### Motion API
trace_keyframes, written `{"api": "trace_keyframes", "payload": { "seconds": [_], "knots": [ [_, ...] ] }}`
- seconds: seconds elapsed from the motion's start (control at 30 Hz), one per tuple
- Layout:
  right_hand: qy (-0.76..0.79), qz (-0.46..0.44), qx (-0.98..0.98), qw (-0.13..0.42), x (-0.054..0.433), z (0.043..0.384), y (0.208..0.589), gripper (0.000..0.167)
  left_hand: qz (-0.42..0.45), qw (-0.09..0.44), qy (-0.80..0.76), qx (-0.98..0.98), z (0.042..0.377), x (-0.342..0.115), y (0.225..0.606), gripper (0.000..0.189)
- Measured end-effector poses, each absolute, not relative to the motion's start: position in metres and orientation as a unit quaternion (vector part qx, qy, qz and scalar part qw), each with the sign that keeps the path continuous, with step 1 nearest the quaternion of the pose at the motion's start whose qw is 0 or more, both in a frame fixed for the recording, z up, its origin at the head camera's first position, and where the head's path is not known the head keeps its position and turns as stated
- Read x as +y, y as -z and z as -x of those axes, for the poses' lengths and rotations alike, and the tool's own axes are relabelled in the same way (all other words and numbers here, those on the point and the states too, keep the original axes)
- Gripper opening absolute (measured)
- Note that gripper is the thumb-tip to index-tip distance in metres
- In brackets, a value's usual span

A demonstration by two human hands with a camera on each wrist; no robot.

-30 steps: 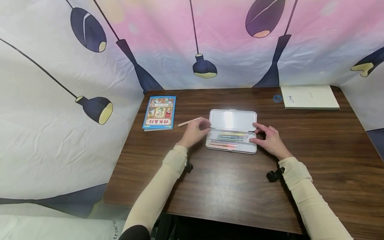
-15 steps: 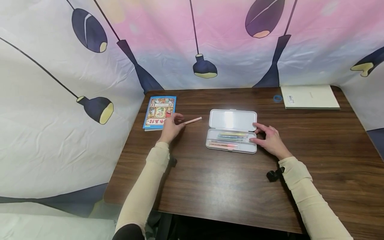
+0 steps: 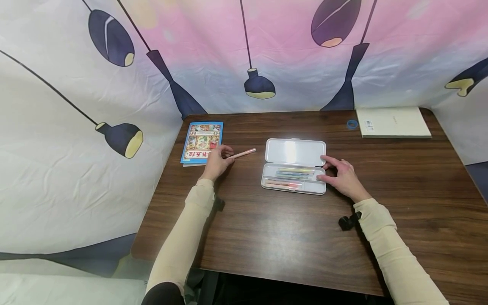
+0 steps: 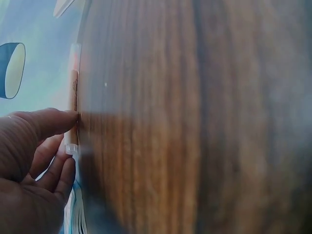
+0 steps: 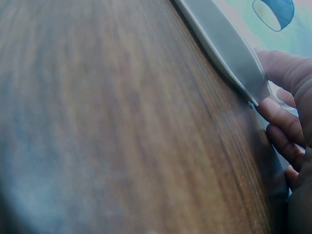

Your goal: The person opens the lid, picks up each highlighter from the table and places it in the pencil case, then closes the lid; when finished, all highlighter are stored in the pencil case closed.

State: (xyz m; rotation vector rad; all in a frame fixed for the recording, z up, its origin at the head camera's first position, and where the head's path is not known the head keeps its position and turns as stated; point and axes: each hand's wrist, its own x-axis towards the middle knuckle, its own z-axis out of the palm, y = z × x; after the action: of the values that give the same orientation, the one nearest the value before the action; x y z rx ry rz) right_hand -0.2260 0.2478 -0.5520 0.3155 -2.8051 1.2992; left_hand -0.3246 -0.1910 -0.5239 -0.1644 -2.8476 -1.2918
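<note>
A slim pale pink pen [image 3: 244, 153] lies close over the table left of the pencil case. My left hand [image 3: 217, 162] pinches its left end between thumb and fingers; in the left wrist view the pen [image 4: 73, 92] has clear ends. In the middle of the table, the white pencil case [image 3: 322, 187] stands with its lid [image 3: 309, 151] folded back. Several coloured pens [image 3: 293, 173] lie in its tray. My right hand [image 3: 341, 178] holds the case's right end, thumb at the tray's rim and index finger by the lid; the right wrist view shows fingers at the corner [image 5: 256, 95].
A blue picture booklet [image 3: 202, 142] lies at the back left, partly behind the left hand. A pale thick book [image 3: 394, 123] rests at the back right, with a blue ring [image 3: 352, 124] beside it. A printed curtain [image 3: 297, 55] hangs behind the brown table [image 3: 274, 237].
My left hand has moved left from the pencil case to the pen's left end and now pinches it. The right hand and the case have stayed in place.
</note>
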Motion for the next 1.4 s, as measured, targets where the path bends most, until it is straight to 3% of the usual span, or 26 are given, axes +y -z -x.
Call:
{"api": "trace_keyframes", "payload": {
  "seconds": [0.6,1.1,1.4],
  "knots": [
    [-0.414,-0.102,-0.904,0.019,0.249,0.226,0.556,0.068,0.054,0.008,0.409,-0.911,0.323,-0.188,0.524,0.018],
    [-0.417,-0.102,-0.903,0.013,0.25,0.226,0.552,0.069,0.15,0.023,0.42,-0.895,0.31,-0.146,0.491,0.018],
    [-0.419,-0.1,-0.902,0.012,0.249,0.227,0.551,0.068,0.211,-0.028,0.424,-0.88,0.296,-0.107,0.482,0.017]
  ]
}}
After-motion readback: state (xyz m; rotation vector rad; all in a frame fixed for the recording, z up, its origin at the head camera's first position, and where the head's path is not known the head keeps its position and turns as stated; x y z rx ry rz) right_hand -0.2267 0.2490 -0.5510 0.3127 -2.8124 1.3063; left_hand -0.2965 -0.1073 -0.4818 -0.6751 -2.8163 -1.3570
